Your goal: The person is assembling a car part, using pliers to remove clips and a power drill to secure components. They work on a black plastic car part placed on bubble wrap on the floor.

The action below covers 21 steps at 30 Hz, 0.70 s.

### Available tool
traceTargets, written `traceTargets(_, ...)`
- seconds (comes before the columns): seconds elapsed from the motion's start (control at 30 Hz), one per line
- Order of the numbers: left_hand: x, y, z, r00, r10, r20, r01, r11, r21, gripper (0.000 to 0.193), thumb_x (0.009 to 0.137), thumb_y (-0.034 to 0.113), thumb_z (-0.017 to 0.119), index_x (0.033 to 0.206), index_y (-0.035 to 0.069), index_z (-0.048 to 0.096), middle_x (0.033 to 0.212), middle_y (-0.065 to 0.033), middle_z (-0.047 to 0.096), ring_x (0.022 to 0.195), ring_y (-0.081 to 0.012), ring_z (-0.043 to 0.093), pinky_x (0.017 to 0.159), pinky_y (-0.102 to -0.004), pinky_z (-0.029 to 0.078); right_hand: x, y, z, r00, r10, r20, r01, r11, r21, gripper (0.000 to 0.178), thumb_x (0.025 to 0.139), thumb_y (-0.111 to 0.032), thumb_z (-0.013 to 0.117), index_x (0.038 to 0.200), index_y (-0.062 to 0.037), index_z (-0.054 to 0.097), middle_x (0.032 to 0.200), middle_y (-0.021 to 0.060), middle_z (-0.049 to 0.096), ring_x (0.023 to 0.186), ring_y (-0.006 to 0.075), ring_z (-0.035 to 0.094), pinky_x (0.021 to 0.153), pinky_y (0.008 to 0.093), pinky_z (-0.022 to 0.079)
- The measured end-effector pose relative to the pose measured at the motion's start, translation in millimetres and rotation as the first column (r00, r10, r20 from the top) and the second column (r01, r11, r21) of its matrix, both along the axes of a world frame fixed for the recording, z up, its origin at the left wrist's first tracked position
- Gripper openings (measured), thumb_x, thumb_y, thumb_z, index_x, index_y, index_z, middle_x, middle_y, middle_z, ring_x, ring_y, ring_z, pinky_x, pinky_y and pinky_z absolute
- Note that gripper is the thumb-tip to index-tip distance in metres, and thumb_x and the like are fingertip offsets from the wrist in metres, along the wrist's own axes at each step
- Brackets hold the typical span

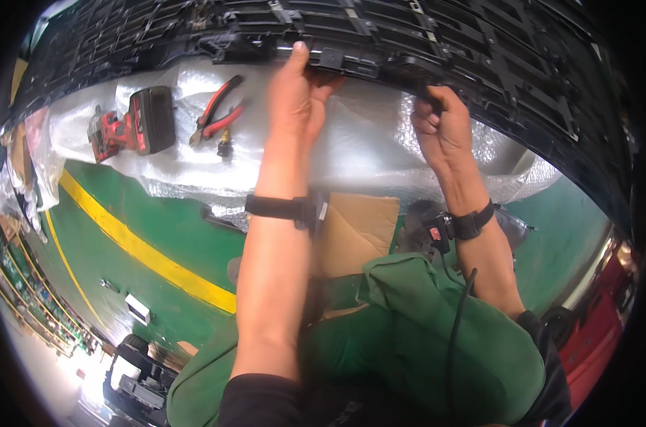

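Note:
A large black plastic grille panel (380,35) with many slots lies across the far side. My left hand (294,99) grips its near edge, thumb on top and fingers reaching underneath, partly hidden. To the right, my right hand (444,132) is closed with curled fingers right at the same edge. Whatever sits between those fingertips is hidden. Left of my left hand, red-handled cutting pliers (215,114) rest on silvery bubble wrap (358,142), beside a small brass-and-black fitting (225,146). Farther left lies a red and black cordless power tool (134,124).
Below my hands, a cardboard piece (358,228) lies near my green-clad legs. The green floor (166,213) carries a yellow stripe (138,249). A small white box (137,309) is at lower left. A black cable (458,327) hangs along my right arm. Something red (597,327) stands at far right.

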<state>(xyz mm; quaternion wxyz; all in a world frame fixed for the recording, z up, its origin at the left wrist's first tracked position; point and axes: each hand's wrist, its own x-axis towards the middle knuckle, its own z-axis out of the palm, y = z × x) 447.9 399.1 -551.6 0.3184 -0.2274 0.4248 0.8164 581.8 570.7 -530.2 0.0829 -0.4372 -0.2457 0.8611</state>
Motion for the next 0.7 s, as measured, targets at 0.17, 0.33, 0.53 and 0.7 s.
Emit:
traceTargets(0.17,3,16,-8,0.991,0.128,-0.029,-0.129,0.991,-0.021,0.036,0.109,0.025,0.050,0.128,-0.005,0.057,0.122,-0.0169,0.068,0.111,-0.0335,0.067,0.097,-0.0622,0.054,0,-2,-4,0.999,0.037,-0.005,-0.037,0.999,0.008,0.016,0.097,-0.010,0.057,0.082,-0.0090,0.052,0.065,0.0009,0.050,0.050,0.0051,0.039,0.044,0.0193,0.030)
traceTargets(0.33,8,9,-16,0.995,0.071,-0.066,-0.073,0.997,-0.026,0.038,0.108,0.026,0.052,0.126,-0.006,0.058,0.118,-0.0195,0.069,0.106,-0.0340,0.069,0.092,-0.0599,0.057,4,0,-22,0.999,0.047,-0.017,-0.047,0.998,-0.051,0.013,0.098,-0.012,0.056,0.086,-0.0080,0.055,0.066,0.0003,0.050,0.051,0.0049,0.038,0.044,0.0189,0.030)
traceTargets(0.53,-9,-18,-1,0.992,-0.124,0.001,0.123,0.979,-0.161,0.045,0.105,0.034,0.059,0.125,-0.006,0.061,0.116,-0.0231,0.070,0.108,-0.0365,0.071,0.089,-0.0487,0.063,6,5,-31,0.999,0.038,-0.034,-0.039,0.998,-0.039,0.012,0.099,-0.012,0.056,0.088,-0.0081,0.056,0.068,0.0000,0.050,0.051,0.0045,0.038,0.044,0.0191,0.028)
traceTargets(0.7,-41,-52,-7,0.945,-0.321,-0.056,0.286,0.900,-0.329,0.036,0.103,0.029,0.063,0.118,-0.003,0.066,0.111,-0.0228,0.073,0.100,-0.0353,0.075,0.084,-0.0410,0.065,7,5,-32,0.998,0.063,-0.021,-0.064,0.996,-0.055,0.012,0.099,-0.012,0.056,0.088,-0.0093,0.057,0.066,-0.0008,0.049,0.051,0.0044,0.037,0.045,0.0195,0.028)
